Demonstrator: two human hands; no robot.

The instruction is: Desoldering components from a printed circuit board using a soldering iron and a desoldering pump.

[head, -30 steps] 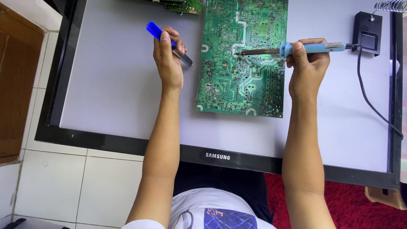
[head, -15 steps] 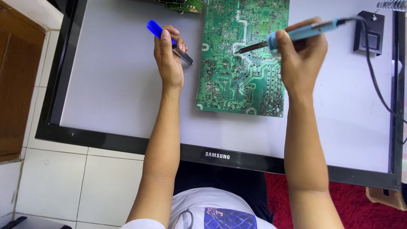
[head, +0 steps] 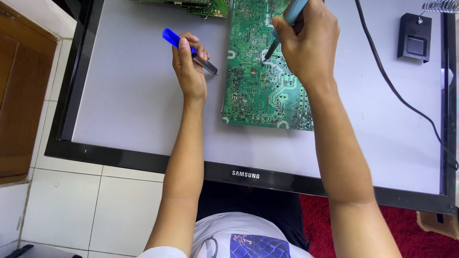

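Soldering iron (head: 286, 23), held in the right hand, is the tool in contact with the green circuit board (head: 260, 71); positions are listed from left to right.

At far left, a brown wooden panel (head: 21, 95) stands beside white floor tiles (head: 71, 200). Next comes the surface: a flat-screen television (head: 119, 95) lying face up, its pale grey panel framed by a black bezel.

Left hand (head: 190, 69) rests on the panel just to the left of the board. It is clenched around a slim tool with a blue rear end and a grey front barrel (head: 191, 50). The barrel slants down toward the board's left edge; whether its tip touches the board cannot be determined.

The circuit board lies flat on the panel, solder side up, in the upper middle of the view. A second green board (head: 191, 5) lies at the top edge, just left of it and only partly in view.

Right hand (head: 306, 45) is positioned over the upper right part of the board, fingers closed around the light blue handle of the soldering iron. The iron tilts down to the left, and its dark tip meets the board near the board's upper middle.

A black cable (head: 397, 95) runs from the top edge across the panel to the right bezel. At upper right, a black iron stand (head: 414, 43) with a coiled metal holder sits on the panel, well apart from the board. A red rug (head: 320, 215) shows below the bezel.
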